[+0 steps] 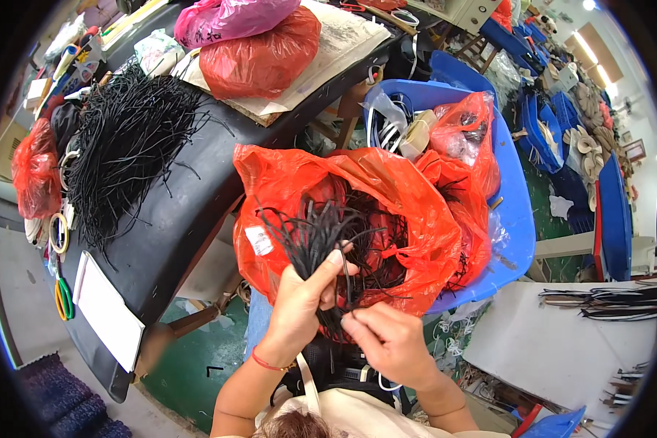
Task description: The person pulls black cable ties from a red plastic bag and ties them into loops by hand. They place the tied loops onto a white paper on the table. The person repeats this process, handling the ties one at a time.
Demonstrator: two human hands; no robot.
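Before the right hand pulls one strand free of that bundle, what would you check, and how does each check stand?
1. Left hand grips the bundle of black strands: ok.
2. Right hand fingers pinch a single strand: cannot tell, the strands overlap there.
3. Bundle is over the open red bag, so loose strands drop inside: ok.
4. Strands are untangled: not ok, ends fan out and cross.
5. Blue bin supports the bag: ok.
6. Black strand pile on the black table is apart from the hands: ok.
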